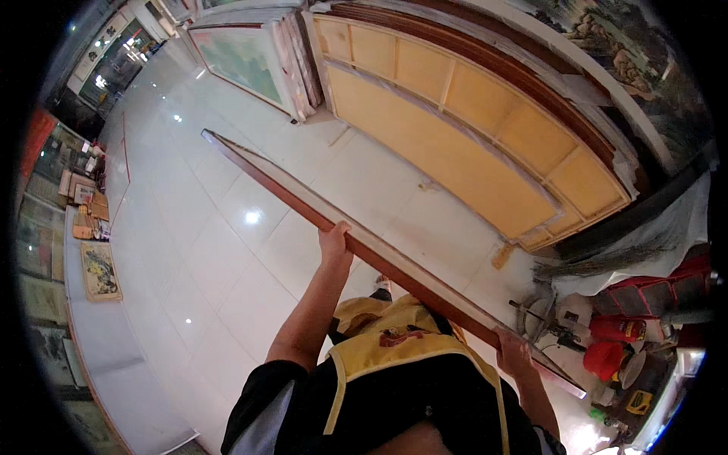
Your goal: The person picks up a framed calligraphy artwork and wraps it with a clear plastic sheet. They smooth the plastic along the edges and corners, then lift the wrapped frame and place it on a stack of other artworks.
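Observation:
A long framed panel [402,273] with a reddish-brown wooden edge slants across in front of my body, from the far left down to the near right. It is seen almost edge-on, so its face is mostly hidden. My left hand [335,239] is closed around the edge near the middle of its length. Toward the near right end, my right hand [514,353] grips the same edge. Below the panel is the yellow apron [402,345] I wear.
Large yellow-backed panels [440,159] lean at the right, beside a green-toned framed picture [241,64]. Tools and a red container [603,360] crowd the near right. A small picture [101,271] lies at the left on a pale-sided counter [114,364]. White tiled floor [220,280] stretches ahead.

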{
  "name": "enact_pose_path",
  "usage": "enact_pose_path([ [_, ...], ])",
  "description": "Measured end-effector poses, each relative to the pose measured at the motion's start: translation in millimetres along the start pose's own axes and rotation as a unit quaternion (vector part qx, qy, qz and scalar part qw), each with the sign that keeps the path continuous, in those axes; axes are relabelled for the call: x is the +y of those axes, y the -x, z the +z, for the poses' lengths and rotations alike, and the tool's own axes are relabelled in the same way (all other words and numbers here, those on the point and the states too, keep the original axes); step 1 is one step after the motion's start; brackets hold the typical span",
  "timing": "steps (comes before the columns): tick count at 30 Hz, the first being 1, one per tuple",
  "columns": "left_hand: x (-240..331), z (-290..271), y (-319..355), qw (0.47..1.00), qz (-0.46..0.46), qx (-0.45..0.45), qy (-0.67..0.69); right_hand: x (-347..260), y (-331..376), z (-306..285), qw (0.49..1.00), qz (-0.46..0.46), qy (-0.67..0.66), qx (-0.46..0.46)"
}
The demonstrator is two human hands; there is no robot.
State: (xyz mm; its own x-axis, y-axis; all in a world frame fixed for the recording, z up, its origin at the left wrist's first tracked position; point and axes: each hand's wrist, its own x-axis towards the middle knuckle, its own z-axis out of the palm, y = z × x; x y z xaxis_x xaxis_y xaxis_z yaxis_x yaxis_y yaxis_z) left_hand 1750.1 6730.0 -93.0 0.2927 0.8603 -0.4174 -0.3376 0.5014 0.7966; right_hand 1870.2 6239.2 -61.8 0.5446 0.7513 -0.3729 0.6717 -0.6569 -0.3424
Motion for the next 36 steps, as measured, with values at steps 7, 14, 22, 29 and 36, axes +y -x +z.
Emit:
enact_pose_path([
  [7,-2,101,-165,0.996,-0.057,-0.043,-0.045,5,-149,-46,0.997,-0.022,-0.019,0.069],
  [14,-54,198,-297,0.986,-0.120,-0.036,-0.106,51,-289,-59,0.997,0.066,-0.027,0.003],
  [22,-112,249,-451,0.936,-0.258,0.045,-0.233,94,-436,-55,0.982,0.182,-0.023,-0.048],
  [29,-118,302,-527,0.917,-0.295,0.140,-0.230,98,-540,-74,0.979,0.194,-0.028,-0.057],
  [36,-161,306,-609,0.912,-0.298,0.151,-0.239,96,-598,-57,0.969,0.231,-0.053,-0.067],
])
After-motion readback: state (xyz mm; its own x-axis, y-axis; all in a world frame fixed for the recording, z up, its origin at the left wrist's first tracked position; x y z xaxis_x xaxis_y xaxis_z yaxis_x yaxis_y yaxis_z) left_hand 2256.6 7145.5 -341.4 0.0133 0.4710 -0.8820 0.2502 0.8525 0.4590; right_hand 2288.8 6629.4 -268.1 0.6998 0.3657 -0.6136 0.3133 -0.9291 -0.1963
